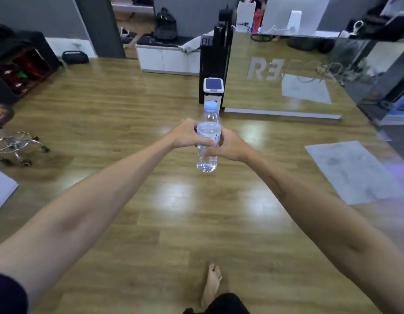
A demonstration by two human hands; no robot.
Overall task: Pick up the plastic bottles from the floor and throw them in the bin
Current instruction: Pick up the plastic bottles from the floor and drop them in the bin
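Nearest, bottom edge: a bare foot (pixel 211 284) on the wood floor (pixel 128 200), dark trouser leg just below it. Both forearms run fwd from the lower corners & meet mid-frame, elbows almost straight; dark sleeve on the left upper arm.

The left hand (pixel 185 134) & right hand (pixel 230 146) both grip one plastic bottle (pixel 207 141), w/ fingers curled round its middle from opposite sides, right thumb across the front. Bottle is upright, held in the air well above the floor, clear, w/ a pale blue cap. Its label shows some blue print beside the right hand, too blurred to read.

Right of the arms, a grey mat (pixel 355 173) lies flat on the floor. Left, a stool w/ chrome wheeled base (pixel 20 146).

Further on, directly past the bottle's cap, the bin (pixel 213 91): white body, dark lid panel, lid closed, standing on the floor against a black stand. Beside it to the right a glass partition (pixel 287 71) carries frosted lettering seen mirrored; "RE" is legible, the rest is not. Far back: white low cabinet (pixel 169 60) w/ a black bag (pixel 166 24) on top.
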